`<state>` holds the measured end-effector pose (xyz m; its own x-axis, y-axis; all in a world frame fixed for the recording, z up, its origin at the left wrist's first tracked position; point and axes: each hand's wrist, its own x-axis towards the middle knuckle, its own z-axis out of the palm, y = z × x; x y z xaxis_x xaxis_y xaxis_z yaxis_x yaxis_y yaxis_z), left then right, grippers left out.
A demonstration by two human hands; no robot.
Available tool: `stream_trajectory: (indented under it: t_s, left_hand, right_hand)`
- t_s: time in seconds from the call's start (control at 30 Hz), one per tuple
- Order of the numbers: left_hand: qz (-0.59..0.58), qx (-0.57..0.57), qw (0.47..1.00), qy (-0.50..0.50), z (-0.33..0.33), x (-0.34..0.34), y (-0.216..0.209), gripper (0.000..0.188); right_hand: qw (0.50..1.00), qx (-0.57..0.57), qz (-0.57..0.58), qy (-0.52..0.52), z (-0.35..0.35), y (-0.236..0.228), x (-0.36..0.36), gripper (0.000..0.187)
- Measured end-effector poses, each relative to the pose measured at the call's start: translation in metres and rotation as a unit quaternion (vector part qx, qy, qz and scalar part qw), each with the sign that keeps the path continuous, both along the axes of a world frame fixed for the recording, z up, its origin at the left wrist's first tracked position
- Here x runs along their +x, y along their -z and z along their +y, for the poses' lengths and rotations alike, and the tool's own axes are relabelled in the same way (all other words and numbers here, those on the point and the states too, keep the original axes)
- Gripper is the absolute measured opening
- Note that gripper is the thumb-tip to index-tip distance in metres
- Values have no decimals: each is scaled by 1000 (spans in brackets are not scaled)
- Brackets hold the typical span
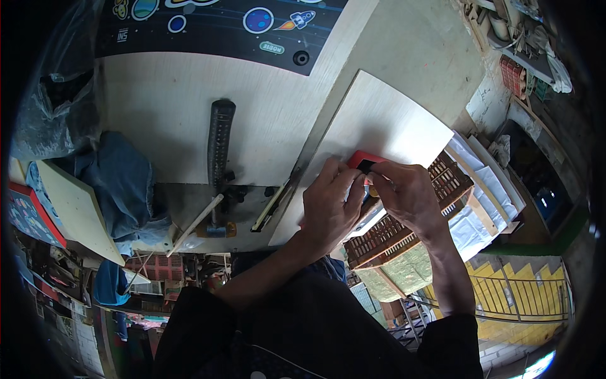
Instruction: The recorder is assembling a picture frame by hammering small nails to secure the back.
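Note:
Both my hands meet over a pale board [398,120] at the centre right. My left hand [334,205] is closed with its fingers bent around a small red-and-black object [364,159]. Thumb and fingers of my right hand [404,192] are pinched together against the same object from the right. My fingers cover most of it, so its kind does not show. To the left, a hammer with a black perforated grip [221,139] lies with its head toward me. Several small black pieces [235,193] are scattered beside its shaft.
A thin wooden stick [196,225] and a narrow yellowish strip [271,207] lie near the table's front edge. A dark panel with space pictures [221,38] is at the back. Blue cloth [123,189] is bunched at left. A brown slatted crate [385,243] stands at right.

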<state>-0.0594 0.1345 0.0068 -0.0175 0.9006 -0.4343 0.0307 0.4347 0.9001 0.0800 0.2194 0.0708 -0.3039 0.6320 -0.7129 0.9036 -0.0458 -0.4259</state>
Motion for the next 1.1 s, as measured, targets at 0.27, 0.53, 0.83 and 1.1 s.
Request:
stream_trajectory:
  t_s: [0.27, 0.53, 0.83, 1.1]
  left_hand:
    - [15, -12, 1000, -1, 1, 3, -2, 6]
    - [49, -49, 998, -3, 12, 6, -14, 5]
    - [92, -87, 992, 29, 19, 7, -23, 3]
    - [79, -43, 996, 11, 5, 5, -10, 4]
  right_hand:
    - [1000, -9, 21, 0, 7, 3, 0, 10]
    - [998, 38, 40, -36, 3, 8, 4, 5]
    - [997, 54, 47, -40, 0, 8, 5, 5]
    - [999, -50, -4, 19, 6, 6, 7, 19]
